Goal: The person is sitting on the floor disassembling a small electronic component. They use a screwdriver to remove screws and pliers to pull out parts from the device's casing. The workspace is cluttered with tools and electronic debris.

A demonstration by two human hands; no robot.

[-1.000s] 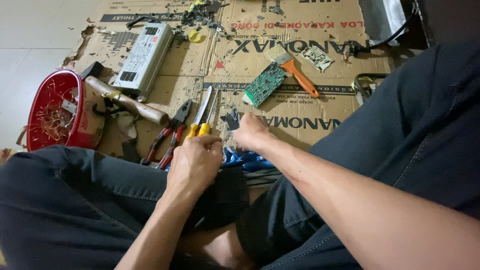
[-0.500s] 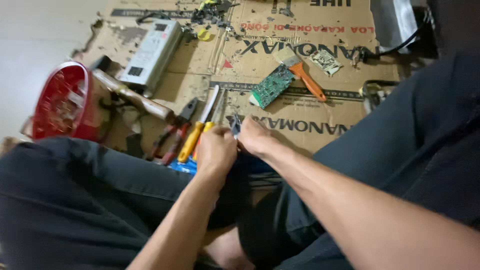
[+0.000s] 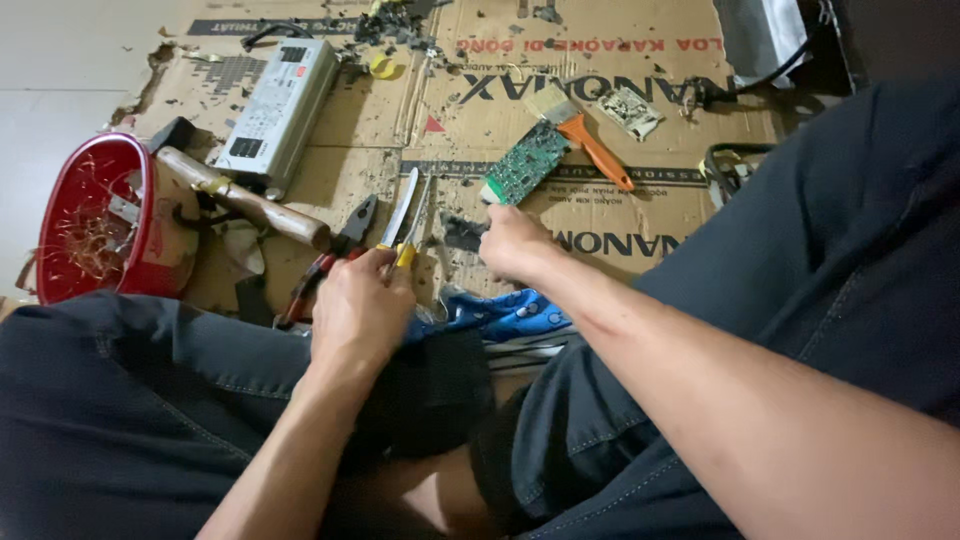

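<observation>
Both hands have drifted apart: my left hand (image 3: pixel 362 308) clenches yellow-handled pliers (image 3: pixel 402 222); right hand (image 3: pixel 512 243), curled shut, should steady nearby.

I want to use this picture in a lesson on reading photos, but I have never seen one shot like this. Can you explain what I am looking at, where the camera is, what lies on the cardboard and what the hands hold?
The camera sits on a person's head and looks down at their own lap and hands. They sit on the floor in dark trousers. The left hand grips yellow-handled pliers. The right hand is closed low over the flattened cardboard; what it holds is hidden. On the cardboard lie a green circuit board, an orange-handled brush, a grey metal box, a wooden-handled hammer and red-handled pliers. A red bowl holds wire scraps.
</observation>
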